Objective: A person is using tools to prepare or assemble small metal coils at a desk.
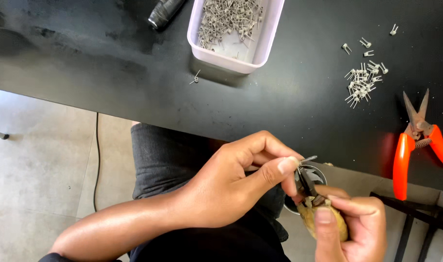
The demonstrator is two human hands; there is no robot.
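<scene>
Two bare hands meet at the lower right of the frame, just below the near edge of the black table (109,73); the left hand (231,187) reaches in from the lower left, its thumb and forefinger pinched together on a small metal wire piece (308,159) whose end sticks out to the right of the thumbnail; the right hand (357,225) comes up from the bottom edge, fingers closed around the yellowish handle of a small dark-jawed tool (309,187), thumb laid along the top; the tool's dark tip touches the pinched piece, though how its jaws stand cannot be told; behind the two hands the rim of a small round container (316,170) shows, mostly hidden.

On the table, at the top centre, a pale rectangular tub (253,60) holds a heap of like wire pieces; one stray piece (195,77) lies just left of it; a dark roll or bottle (164,12) lies at the top edge, left of the tub; in the upper right a loose cluster of small metal pieces (362,80) is scattered; at the right edge orange-handled snips (418,140) lie with blades pointing up the frame, well apart from both hands; grey floor and a dark cable (97,160) fill the left.
</scene>
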